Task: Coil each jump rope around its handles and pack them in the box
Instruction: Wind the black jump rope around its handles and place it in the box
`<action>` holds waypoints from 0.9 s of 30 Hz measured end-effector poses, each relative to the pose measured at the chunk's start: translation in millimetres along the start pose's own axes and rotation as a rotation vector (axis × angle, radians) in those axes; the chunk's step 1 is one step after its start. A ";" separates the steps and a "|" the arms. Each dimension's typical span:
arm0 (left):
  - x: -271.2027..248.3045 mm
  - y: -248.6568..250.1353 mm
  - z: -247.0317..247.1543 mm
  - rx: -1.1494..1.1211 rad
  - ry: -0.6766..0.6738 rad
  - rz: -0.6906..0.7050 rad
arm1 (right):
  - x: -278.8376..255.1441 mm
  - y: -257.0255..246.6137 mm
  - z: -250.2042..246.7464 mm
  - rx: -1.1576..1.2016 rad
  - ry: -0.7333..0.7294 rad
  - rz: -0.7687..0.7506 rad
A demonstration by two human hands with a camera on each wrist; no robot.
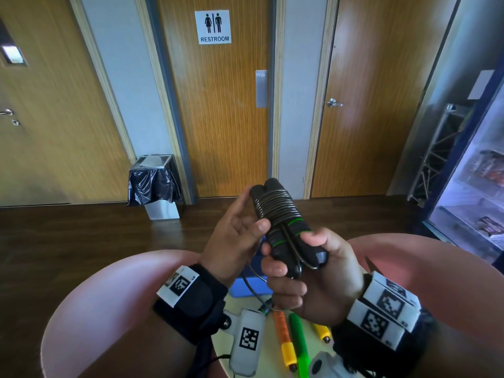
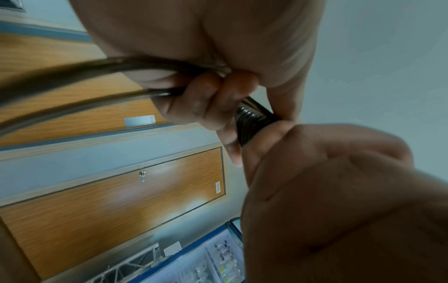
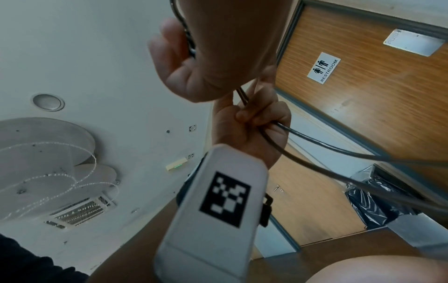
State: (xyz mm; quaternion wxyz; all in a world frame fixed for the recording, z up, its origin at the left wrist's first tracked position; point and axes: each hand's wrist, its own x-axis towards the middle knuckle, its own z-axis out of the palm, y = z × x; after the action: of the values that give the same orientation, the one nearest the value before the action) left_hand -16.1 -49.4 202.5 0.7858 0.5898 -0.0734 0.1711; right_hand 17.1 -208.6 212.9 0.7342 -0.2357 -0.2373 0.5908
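1. A black jump rope (image 1: 283, 227) is held up at chest height in front of the person. Its two handles (image 1: 293, 242) lie side by side, so the cord can bind them into one bundle.
2. The cord (image 1: 275, 207) already circles the upper half of the handles in tight, even turns. A loose tail hangs down below the hands, so the coiling looks unfinished.
3. The right hand (image 1: 308, 276) grips the lower ends of the handles, thumb pressed on top, apparently to keep the pair together.
4. The left hand (image 1: 234, 238) pinches the loose cord in its curled fingers, with one fingertip up against the coil, probably to keep tension while guiding the next turn.
5. Below, on a pale table (image 1: 316, 339), more ropes with orange, green and yellow handles (image 1: 296, 336) wait.
6. A blue thing (image 1: 246, 287) beneath the hands may be the box; this cannot be told.
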 end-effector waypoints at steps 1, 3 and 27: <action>-0.2 0.2 0.2 -0.001 -0.024 -0.010 | 0.5 0.5 -0.7 0.008 -0.024 -0.003; 0.4 1.4 1.1 0.002 -0.044 -0.030 | 1.9 1.4 -1.2 0.022 -0.074 -0.006; 45.2 -41.7 72.3 0.390 0.228 0.156 | -33.7 -90.1 -52.6 -1.245 0.602 -0.043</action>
State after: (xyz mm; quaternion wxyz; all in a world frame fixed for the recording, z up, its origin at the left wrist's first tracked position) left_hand 47.1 -120.1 200.5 0.6446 0.6998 0.0046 0.3078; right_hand 111.7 -262.2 226.2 0.5078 -0.7622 -0.3227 0.2389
